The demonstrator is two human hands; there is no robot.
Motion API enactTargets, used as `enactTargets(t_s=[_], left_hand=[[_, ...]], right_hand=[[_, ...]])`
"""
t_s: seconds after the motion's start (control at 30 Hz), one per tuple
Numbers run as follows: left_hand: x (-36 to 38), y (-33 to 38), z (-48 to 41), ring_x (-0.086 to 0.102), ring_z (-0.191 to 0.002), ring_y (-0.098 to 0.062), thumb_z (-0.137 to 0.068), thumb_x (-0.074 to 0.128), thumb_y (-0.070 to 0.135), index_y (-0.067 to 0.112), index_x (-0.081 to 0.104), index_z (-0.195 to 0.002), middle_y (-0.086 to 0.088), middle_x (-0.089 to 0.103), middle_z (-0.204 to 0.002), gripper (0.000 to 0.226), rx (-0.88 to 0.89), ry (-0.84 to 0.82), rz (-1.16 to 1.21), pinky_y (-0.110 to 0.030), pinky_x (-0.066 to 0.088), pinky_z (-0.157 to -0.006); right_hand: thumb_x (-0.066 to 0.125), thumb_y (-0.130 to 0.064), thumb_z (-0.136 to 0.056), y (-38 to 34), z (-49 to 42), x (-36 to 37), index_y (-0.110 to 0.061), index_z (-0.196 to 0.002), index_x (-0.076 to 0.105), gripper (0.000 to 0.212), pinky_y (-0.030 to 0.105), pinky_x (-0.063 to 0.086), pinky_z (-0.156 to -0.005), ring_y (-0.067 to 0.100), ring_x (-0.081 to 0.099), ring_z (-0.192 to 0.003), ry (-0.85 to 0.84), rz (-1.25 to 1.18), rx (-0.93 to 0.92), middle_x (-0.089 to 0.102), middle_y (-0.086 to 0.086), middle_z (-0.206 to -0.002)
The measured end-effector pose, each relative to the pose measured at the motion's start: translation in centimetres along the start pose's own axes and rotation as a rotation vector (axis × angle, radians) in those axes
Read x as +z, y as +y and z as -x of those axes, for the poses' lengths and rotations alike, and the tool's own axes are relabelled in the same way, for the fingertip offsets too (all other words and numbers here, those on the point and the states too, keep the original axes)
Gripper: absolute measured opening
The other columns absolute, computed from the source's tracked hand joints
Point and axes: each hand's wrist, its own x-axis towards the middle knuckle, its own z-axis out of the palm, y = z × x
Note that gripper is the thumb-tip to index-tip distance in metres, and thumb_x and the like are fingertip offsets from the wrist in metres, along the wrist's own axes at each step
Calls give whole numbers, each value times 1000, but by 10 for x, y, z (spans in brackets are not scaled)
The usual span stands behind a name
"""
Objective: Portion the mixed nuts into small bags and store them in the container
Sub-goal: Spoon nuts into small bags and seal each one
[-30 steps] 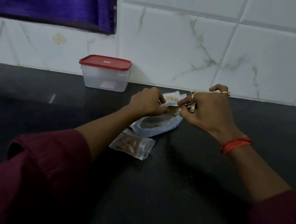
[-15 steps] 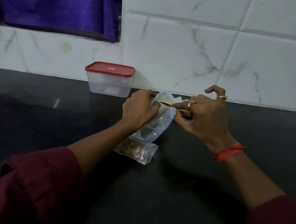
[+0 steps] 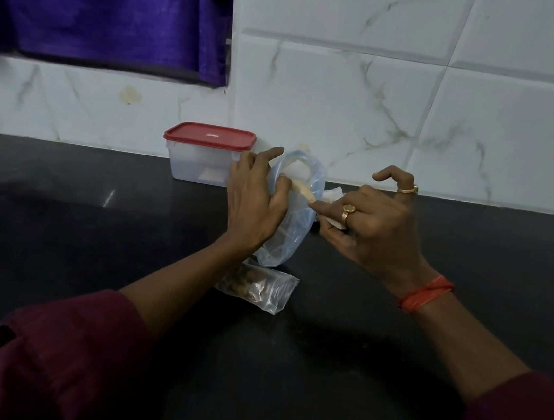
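While the person worked at the mouth of the bluish bag (image 3: 296, 227) at frame centre, both hands were on it.

- The left hand (image 3: 252, 204) was wrapped round the bag's upper left side, fingers curled into the plastic, index finger poking up past the rim.
- The right hand (image 3: 374, 230) pinched a tan strip (image 3: 301, 189) at the mouth between thumb and forefinger. Its ring and little fingers were lifted clear and curled. I couldn't tell if the strip was tape or a band.
- The bag stood upright on the black counter (image 3: 94, 242) with something dark low inside, too dim to make out.
- One small bag (image 3: 262, 287) holding nuts (image 3: 244, 280) lay flat just below it, beside the left wrist.
- The container (image 3: 201, 167) sat against the wall, just left of the left hand, with its red lid (image 3: 210, 134) on.

Risks, as I judged them:
- The bag was thin and held only near the top. A hard pull on the strip could tear the plastic or tip the bag and spill it across the counter.
- The left forearm hung right over the small bag, so a careless sweep could knock it away.
- The lid was on and both hands were busy, so storing would need one hand freed first. Letting go of the upright bag could let it slump.
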Motion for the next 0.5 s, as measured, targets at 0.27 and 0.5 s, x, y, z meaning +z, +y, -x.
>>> enactTargets(t_s=[0.27, 0.5], left_hand=[[-1, -1, 1, 49, -111, -18, -92, 38, 33, 14, 53, -129, -3, 50, -120, 45, -16, -70, 214, -41, 48, -97], [-4, -2, -10, 44, -129, -11, -98, 42, 22, 22, 36, -149, -2, 40, -152, 52, -170, -231, 431, -18, 44, -97]], right_hand=[[67, -24, -94, -3, 0, 1, -21, -99, 81, 14, 43, 33, -97, 15, 64, -62, 30, 46, -8, 72, -5, -74], [64, -25, -96, -4, 2, 5, -22, -102, 80, 17, 43, 31, -99, 16, 62, -61, 3, 97, 6, 68, -6, -69]])
